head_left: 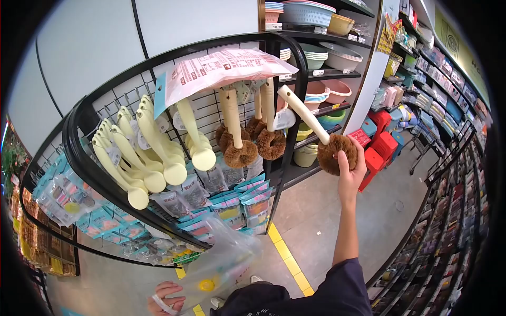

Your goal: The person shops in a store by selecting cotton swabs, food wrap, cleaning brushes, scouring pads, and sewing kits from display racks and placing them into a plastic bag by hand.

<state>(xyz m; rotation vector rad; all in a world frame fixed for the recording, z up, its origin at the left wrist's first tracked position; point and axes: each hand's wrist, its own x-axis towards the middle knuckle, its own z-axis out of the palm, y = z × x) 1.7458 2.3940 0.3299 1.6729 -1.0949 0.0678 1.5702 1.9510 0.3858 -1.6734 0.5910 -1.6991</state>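
Observation:
My right hand (350, 176) grips a round brush by its brown bristle head (329, 156). The brush's cream handle points up and left toward the rack. At the lower left, my left hand (167, 298) has its fingers curled, with the white strap of a clear plastic bag (224, 258) looped over them. Something small and yellow (206, 285) shows through the bag. Similar brown brushes (240, 152) hang on the rack, left of the brush in my hand. Beside them hang several pale yellow long-handled brushes (167, 163).
A black-framed wire rack (184, 39) stands before me, a pink package (226, 68) lying over its hooks. Blue-topped packets (255, 203) hang lower down. Behind are shelved basins (308, 18) and red stools (377, 152). A long rack of goods (448, 237) lines the right side.

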